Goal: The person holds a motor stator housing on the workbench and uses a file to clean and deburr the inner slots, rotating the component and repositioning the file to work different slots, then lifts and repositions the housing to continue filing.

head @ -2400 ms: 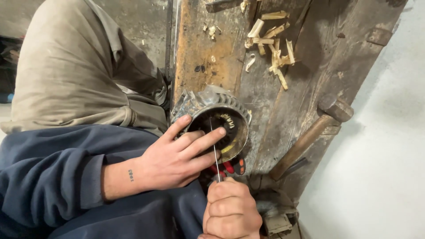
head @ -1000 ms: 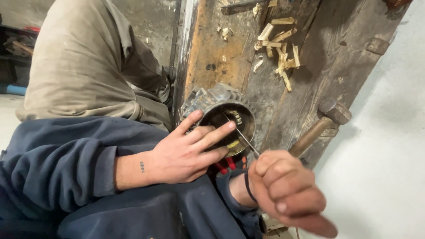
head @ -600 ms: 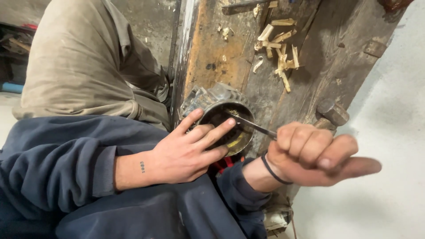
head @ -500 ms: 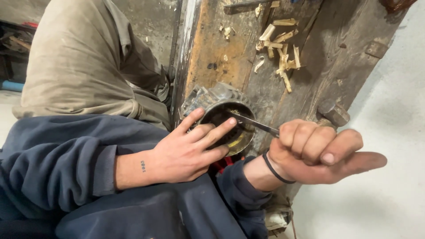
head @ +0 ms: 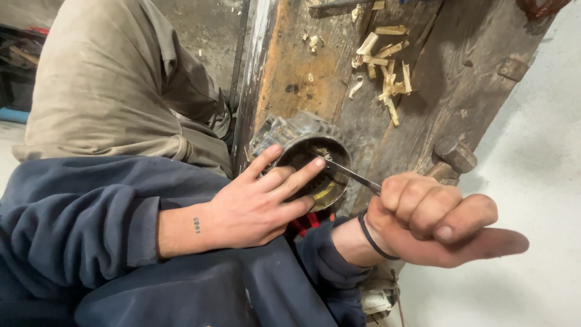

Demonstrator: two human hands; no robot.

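Left hand (head: 257,203) spread flat, fingers fanned over the rim of a round, ribbed grey metal motor housing (head: 302,158) with a dark hollow and a glint of brass inside, pinning it against the worn, rust-stained wooden counter (head: 290,66). Right hand (head: 436,221) curled into a fist, thumb stuck straight out to the side, clenched around the hidden end of a thin, flat steel blade (head: 350,174). Blade slanting from the right knuckles up and across into the housing's mouth, tip just beside the left index finger (head: 302,175). Black elastic band (head: 369,236) around the right wrist; dark blue sweatshirt sleeves (head: 78,224) on both arms. Beyond the left fingers, a scatter of pale wood splinters (head: 381,60) on the counter. Just past the right knuckles, a brown wooden mallet head (head: 455,154), largely hidden behind the fist. Between the two wrists, a bit of something red (head: 305,221), too covered to tell what. Left of the left forearm, a knee in beige trousers (head: 103,91).
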